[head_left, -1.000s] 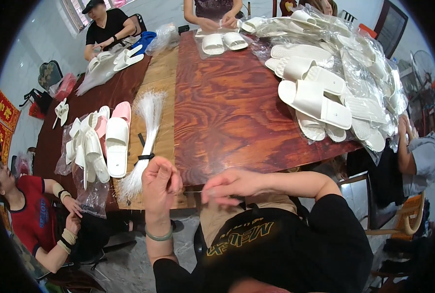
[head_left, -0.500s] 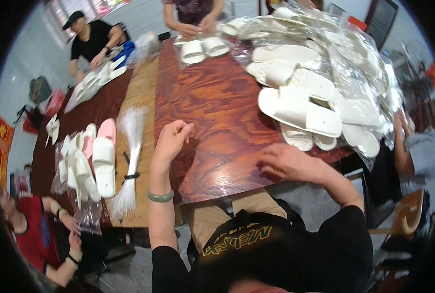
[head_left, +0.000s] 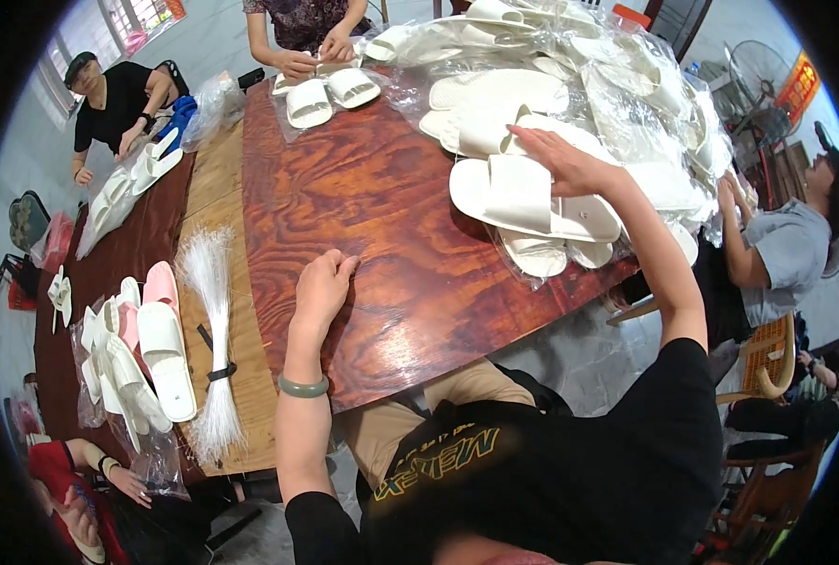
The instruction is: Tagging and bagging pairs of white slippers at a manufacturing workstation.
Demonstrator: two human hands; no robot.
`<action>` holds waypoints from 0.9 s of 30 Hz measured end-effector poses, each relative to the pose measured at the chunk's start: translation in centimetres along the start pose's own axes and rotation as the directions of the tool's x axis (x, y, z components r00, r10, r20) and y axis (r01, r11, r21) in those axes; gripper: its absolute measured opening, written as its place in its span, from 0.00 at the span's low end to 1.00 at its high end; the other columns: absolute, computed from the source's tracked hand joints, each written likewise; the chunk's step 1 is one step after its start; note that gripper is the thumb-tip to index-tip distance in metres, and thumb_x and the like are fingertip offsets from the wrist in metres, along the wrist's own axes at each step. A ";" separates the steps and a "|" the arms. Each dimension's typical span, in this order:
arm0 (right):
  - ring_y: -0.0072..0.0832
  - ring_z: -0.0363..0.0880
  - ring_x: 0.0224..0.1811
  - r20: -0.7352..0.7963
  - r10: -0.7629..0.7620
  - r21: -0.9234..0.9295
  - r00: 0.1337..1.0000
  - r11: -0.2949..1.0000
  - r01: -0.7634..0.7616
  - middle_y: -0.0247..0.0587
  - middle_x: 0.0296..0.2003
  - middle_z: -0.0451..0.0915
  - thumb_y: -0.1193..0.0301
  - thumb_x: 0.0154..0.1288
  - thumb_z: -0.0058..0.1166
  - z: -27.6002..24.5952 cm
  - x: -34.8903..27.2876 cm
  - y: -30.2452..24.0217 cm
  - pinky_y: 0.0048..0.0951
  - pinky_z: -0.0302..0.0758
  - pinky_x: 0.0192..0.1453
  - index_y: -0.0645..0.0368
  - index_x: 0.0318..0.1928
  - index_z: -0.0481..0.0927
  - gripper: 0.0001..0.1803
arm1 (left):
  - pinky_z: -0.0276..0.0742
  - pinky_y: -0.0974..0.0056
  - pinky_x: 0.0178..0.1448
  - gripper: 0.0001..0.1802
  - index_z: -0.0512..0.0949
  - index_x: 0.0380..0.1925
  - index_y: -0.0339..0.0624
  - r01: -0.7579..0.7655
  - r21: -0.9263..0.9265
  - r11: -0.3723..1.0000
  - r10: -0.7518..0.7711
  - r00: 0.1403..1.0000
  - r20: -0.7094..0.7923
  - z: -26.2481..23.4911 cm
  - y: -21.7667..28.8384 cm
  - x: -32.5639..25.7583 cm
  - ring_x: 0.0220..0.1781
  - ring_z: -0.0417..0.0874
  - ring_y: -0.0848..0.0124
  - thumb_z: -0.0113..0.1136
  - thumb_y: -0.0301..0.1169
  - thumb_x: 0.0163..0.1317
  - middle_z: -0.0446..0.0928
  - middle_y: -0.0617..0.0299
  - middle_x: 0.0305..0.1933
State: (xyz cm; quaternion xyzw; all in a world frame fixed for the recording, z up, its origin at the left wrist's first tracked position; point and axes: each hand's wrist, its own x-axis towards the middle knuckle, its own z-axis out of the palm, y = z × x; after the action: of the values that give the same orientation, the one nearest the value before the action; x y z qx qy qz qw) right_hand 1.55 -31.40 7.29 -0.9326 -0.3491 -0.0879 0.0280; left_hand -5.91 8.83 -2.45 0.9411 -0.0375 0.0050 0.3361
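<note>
My left hand (head_left: 322, 285) rests on the reddish wooden table (head_left: 372, 207), fingers loosely curled, holding nothing that I can see. A green bangle (head_left: 303, 386) sits on that wrist. My right hand (head_left: 560, 160) is stretched out to the right with fingers spread, lying on a pile of white slippers (head_left: 532, 193) in clear plastic bags. It touches the top slipper without gripping it.
A bundle of thin white plastic ties (head_left: 214, 330) lies at the table's left. White and pink slippers (head_left: 146, 344) lie beside it. More bagged slippers (head_left: 570, 56) fill the far right. Other people sit at the far end, left and right.
My right hand has gone from in front of my body out to the slipper pile on the right. My left hand came down to rest on the table.
</note>
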 end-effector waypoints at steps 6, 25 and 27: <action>0.28 0.71 0.57 0.261 0.011 0.639 0.965 0.747 -0.181 0.44 0.56 0.73 0.73 0.60 0.55 2.6 3.8 -0.5 0.28 0.65 0.62 0.53 0.63 0.66 0.29 | 0.71 0.53 0.37 0.18 0.75 0.26 0.34 -0.020 0.043 0.999 0.022 0.999 -0.046 0.6 -0.3 -0.4 0.33 0.78 0.49 0.53 0.41 0.62 0.77 0.46 0.27; 0.59 0.59 0.58 0.049 0.268 0.744 0.962 0.633 -0.214 0.73 0.53 0.59 0.73 0.59 0.41 11.5 13.6 -22.3 0.43 0.59 0.62 0.75 0.59 0.54 0.29 | 0.61 0.73 0.26 0.16 0.73 0.25 0.35 -0.173 -0.527 0.832 -0.123 0.868 -0.480 -2.7 -0.7 0.2 0.20 0.64 0.81 0.51 0.37 0.67 0.67 0.68 0.17; 0.56 0.62 0.54 0.080 0.161 0.742 0.984 0.649 -0.167 0.70 0.50 0.60 0.72 0.58 0.43 11.7 13.2 -22.4 0.43 0.61 0.58 0.73 0.58 0.55 0.29 | 0.64 0.71 0.28 0.15 0.74 0.26 0.35 -0.222 -0.421 0.879 -0.044 0.843 -0.536 -1.9 -1.3 0.5 0.21 0.67 0.78 0.51 0.36 0.66 0.70 0.65 0.18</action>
State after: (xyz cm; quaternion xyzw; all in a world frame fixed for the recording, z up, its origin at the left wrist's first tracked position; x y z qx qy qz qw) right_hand -1.70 -4.63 -2.03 -0.8671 -0.2689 0.0687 0.4137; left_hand -5.26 11.04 -1.77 0.7904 0.0115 0.2713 0.5491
